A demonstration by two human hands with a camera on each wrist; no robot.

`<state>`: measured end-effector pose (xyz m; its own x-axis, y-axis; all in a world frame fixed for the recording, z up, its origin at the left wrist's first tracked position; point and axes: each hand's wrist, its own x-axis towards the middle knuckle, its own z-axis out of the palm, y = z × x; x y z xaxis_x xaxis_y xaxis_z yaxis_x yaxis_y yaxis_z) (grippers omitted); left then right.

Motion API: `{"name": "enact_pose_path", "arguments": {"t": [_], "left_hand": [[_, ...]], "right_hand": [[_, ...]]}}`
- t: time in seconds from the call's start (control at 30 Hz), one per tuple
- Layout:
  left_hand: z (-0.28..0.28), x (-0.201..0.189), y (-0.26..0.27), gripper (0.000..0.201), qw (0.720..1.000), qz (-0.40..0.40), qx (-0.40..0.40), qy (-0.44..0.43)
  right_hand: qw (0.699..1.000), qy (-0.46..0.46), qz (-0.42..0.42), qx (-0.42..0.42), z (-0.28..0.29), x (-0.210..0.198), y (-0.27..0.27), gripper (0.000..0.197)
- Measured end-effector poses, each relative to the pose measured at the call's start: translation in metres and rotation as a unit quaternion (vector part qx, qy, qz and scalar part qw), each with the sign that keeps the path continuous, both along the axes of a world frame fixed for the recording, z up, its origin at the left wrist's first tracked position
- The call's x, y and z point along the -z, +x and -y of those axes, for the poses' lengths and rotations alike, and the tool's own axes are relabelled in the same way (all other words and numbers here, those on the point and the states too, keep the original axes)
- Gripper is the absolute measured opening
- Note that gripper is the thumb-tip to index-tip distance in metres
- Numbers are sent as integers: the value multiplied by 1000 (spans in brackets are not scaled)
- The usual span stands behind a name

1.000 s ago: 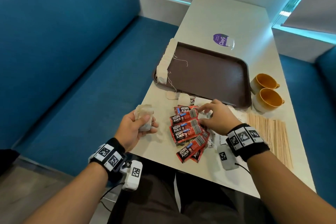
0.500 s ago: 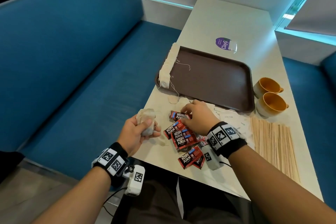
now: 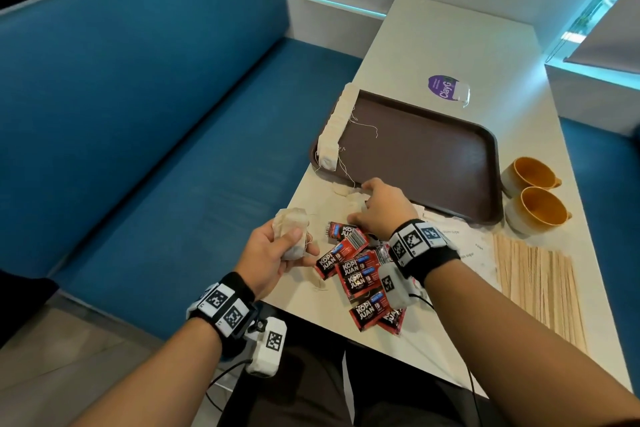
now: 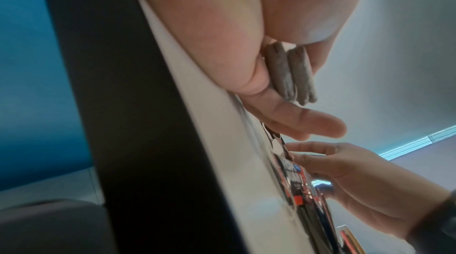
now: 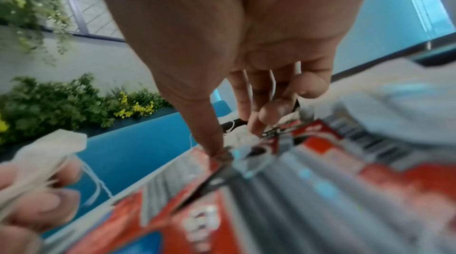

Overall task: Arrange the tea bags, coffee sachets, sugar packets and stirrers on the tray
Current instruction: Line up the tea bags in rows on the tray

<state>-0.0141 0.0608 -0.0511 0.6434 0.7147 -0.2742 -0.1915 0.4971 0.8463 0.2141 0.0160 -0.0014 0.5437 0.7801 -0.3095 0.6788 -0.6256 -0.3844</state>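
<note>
Head view shows the right hand (image 3: pixel 382 208), fingers bent, has moved from the sachets (image 3: pixel 353 274) to loose tea bags (image 3: pixel 349 196) beside the tray (image 3: pixel 433 156), while the left hand (image 3: pixel 273 253) still clamps a tea-bag bundle (image 3: pixel 291 232), so collecting goes on.

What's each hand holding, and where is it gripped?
The left hand grips a few tea bags around their middle. The right hand reaches among loose tea bags; whether it grips one cannot be told.
</note>
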Motion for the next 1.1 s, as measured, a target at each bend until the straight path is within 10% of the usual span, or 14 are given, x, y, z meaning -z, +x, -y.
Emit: {"name": "enact_pose_path", "arguments": {"t": [0.27,0.53,0.77,1.1], "left_hand": [[0,-2,0,13,1000,-4,3,-3],[-1,-4,-1,27,1000,8,1,-19],[1,-4,2,35,999,5,-25,-36],[-2,-3,-4,53,999,18,27,-38]], "right_hand": [[990,100,-87,38,11,-4,7,15],[953,240,-181,33,26,-42,-3,10],[918,125,-355,-124,19,-40,-55,7],[956,149,-247,-57,3,-6,-81,6]]}}
